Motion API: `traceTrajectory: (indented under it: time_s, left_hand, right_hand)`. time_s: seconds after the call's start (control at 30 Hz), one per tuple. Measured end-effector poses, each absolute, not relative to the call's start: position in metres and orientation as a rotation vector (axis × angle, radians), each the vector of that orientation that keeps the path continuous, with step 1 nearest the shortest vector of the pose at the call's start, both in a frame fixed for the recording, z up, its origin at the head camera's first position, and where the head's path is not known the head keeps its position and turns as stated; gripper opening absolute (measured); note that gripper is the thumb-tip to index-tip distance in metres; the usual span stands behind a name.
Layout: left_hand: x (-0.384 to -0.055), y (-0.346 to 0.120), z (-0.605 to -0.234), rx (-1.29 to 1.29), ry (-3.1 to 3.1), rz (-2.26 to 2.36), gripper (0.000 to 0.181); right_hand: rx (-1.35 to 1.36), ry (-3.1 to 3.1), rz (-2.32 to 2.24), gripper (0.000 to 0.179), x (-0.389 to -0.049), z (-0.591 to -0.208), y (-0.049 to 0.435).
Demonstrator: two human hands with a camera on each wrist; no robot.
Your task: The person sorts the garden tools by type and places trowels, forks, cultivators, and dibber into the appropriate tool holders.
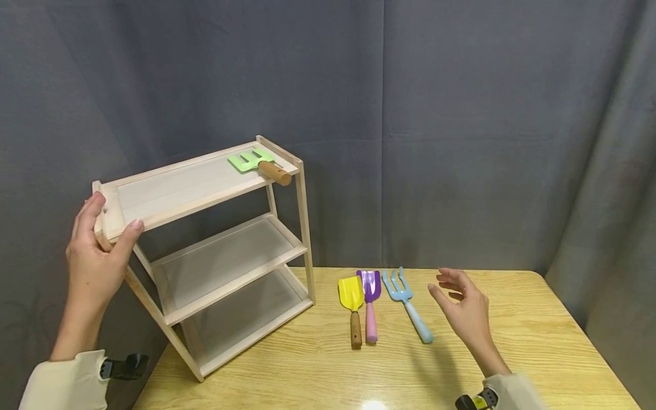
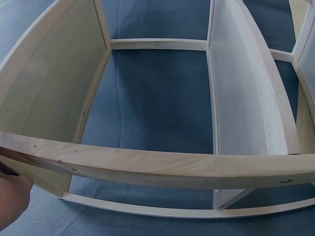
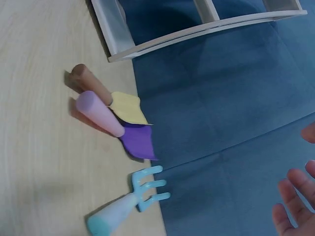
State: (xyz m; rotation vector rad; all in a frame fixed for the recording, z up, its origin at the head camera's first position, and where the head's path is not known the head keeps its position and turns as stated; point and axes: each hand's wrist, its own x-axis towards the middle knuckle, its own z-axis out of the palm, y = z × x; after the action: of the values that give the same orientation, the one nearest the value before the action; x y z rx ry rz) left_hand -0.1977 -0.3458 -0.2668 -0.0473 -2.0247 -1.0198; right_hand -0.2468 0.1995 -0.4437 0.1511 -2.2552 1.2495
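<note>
My left hand [image 1: 97, 250] grips the top left end of a three-tier wooden shelf [image 1: 205, 205], thumb over the front edge and fingers round the side. In the left wrist view only part of that hand shows, beside the shelf frame [image 2: 147, 162]. On the top tier lies a green hand fork [image 1: 251, 160], its wooden handle sticking out past the front edge. My right hand [image 1: 463, 307] holds nothing, fingers loosely bent, to the right of a blue hand fork [image 1: 400, 292]. Left of that fork lie a purple shovel [image 1: 370, 286] with a pink handle and a yellow shovel [image 1: 351, 293] with a brown handle.
The shelf stands on the left of the wooden table [image 1: 538, 341], its two lower tiers bare. A grey-blue curtain [image 1: 461, 142] hangs right behind the table and along its right side. The tools' heads point toward the table's back edge.
</note>
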Motion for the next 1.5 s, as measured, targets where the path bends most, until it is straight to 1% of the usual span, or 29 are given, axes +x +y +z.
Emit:
traceTrajectory:
  time_s: [0.6, 0.9, 1.13, 1.5]
  left_hand:
    - [-0.198, -0.345, -0.265, -0.053, -2.014, -1.021, 0.065]
    - [-0.196, -0.345, -0.267, -0.041, -2.028, -1.022, 0.066]
    - [-0.196, -0.346, -0.267, -0.045, -2.02, -1.021, 0.065]
    - [-0.197, -0.345, -0.267, -0.048, -2.017, -1.024, 0.065]
  right_hand:
    - [-0.002, -2.352, 1.326, 0.04, -0.245, -0.483, 0.212]
    - [-0.062, -2.405, 1.389, 0.041, -0.241, -0.502, 0.209]
    - [-0.056, -2.448, 1.357, 0.041, -0.241, -0.519, 0.207]
    - [-0.132, -2.565, 1.372, 0.044, -0.242, -0.541, 0.205]
